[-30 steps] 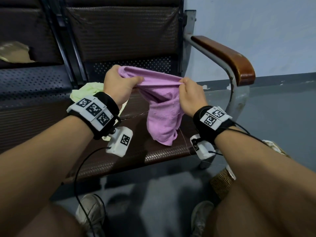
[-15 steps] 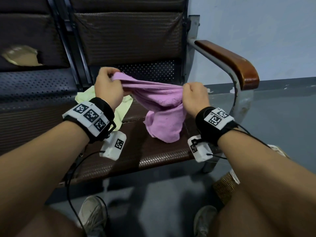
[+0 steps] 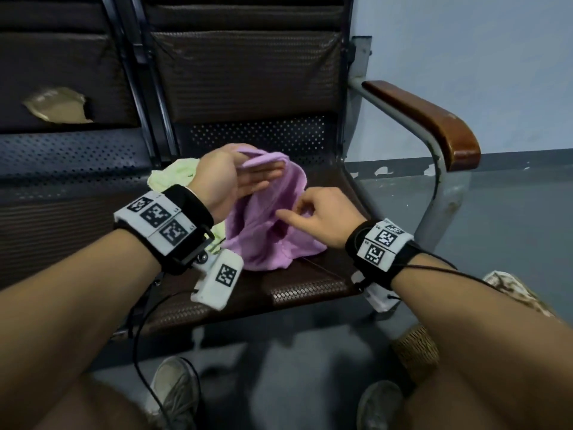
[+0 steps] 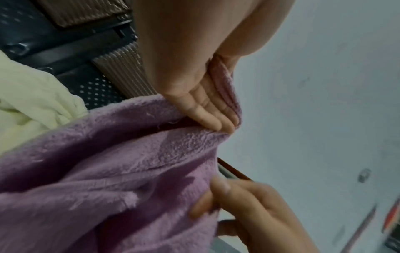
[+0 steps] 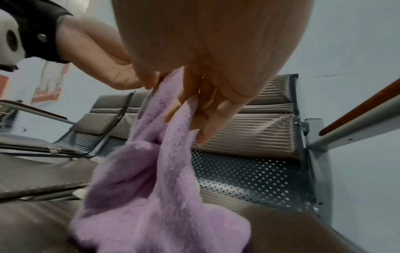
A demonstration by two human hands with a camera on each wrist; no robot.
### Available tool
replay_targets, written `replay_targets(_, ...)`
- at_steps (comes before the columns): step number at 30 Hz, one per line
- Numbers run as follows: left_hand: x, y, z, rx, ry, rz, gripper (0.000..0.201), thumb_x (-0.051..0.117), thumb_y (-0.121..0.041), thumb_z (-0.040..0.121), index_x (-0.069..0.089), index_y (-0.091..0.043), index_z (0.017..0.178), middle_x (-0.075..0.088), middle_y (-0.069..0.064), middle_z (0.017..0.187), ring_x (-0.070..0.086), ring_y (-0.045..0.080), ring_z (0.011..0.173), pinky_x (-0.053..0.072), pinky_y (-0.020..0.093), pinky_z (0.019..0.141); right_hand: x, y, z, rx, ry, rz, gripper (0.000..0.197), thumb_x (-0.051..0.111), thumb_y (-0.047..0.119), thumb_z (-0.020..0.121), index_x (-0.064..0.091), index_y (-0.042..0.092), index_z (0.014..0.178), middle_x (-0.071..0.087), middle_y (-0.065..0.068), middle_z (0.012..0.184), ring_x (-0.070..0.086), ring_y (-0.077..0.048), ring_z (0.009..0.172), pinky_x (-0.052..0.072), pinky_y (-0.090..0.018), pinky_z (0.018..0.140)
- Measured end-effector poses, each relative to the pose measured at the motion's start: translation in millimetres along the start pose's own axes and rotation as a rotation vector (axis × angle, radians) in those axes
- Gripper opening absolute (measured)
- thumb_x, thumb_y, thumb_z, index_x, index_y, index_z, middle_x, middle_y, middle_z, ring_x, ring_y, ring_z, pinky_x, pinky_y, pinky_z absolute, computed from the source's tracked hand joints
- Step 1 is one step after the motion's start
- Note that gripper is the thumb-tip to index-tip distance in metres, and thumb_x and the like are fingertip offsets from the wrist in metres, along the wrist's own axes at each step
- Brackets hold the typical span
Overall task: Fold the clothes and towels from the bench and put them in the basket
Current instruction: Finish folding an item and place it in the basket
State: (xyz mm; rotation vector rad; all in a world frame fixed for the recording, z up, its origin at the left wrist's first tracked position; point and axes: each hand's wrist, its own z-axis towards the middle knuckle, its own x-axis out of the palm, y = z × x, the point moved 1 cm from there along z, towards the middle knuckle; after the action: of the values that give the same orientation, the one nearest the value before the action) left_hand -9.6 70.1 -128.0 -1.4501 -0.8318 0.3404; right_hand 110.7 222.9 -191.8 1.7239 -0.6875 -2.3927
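A fluffy purple towel (image 3: pixel 273 225) hangs from my left hand (image 3: pixel 248 178), its lower part bunched on the brown bench seat (image 3: pixel 310 283). The left hand's fingers (image 4: pixel 207 111) lie straight, with the towel's top edge pinched against them. My right hand (image 3: pixel 307 209) is lower and to the right, pinching the towel's side edge (image 4: pixel 207 193) between thumb and fingers. In the right wrist view the towel (image 5: pixel 151 188) drops from both hands to the seat. A pale green towel (image 3: pixel 173 175) lies crumpled on the seat behind my left wrist. A wicker basket (image 3: pixel 415 352) stands on the floor, mostly hidden under my right forearm.
The bench's wooden armrest (image 3: pixel 434 119) on a metal tube runs along the right of the seat. A torn backrest (image 3: pixel 55 107) is on the neighbouring seat to the left. Patterned cloth (image 3: pixel 511 293) shows past my right forearm. My shoes (image 3: pixel 176 392) rest on the grey floor.
Both hands held the towel's top edge stretched between them; now they are lower and closer. The left fingers have straightened, the right hand has moved down the side, and the towel's bottom rests on the seat.
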Motion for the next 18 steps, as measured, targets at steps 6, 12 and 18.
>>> replay_targets(6, 21, -5, -8, -0.01, 0.06, -0.085, 0.02, 0.042, -0.001, 0.092, 0.058, -0.011, 0.098, 0.073, 0.013, 0.081, 0.07, 0.021, 0.072, 0.051, 0.023, 0.062, 14, 10, 7, 0.187, 0.003, -0.044, 0.048, 0.06, 0.069, 0.082, 0.057, 0.023, 0.067, 0.063, 0.0, 0.071, 0.059, -0.024, 0.068, 0.046, -0.032, 0.062)
replay_targets(12, 8, -14, 2, 0.116, -0.157, -0.054, 0.022, 0.039, 0.003, 0.094, 0.054, -0.01, 0.103, 0.071, 0.01, 0.074, 0.065, 0.018, 0.064, 0.051, 0.025, 0.061, 11, -6, 10, 0.282, 0.132, -0.147, 0.036, 0.066, 0.052, 0.088, 0.071, 0.018, 0.076, 0.069, -0.005, 0.079, 0.066, -0.027, 0.077, 0.049, -0.032, 0.065)
replay_targets(18, -12, -10, 10, 0.102, -0.228, 0.03, 0.025, 0.036, -0.003, 0.099, 0.059, -0.004, 0.106, 0.069, 0.009, 0.07, 0.065, 0.017, 0.064, 0.054, 0.024, 0.063, 3, -15, 7, 0.352, 0.154, -0.022, 0.043, 0.058, 0.046, 0.092, 0.077, 0.009, 0.079, 0.067, -0.006, 0.064, 0.067, -0.025, 0.068, 0.049, -0.03, 0.057)
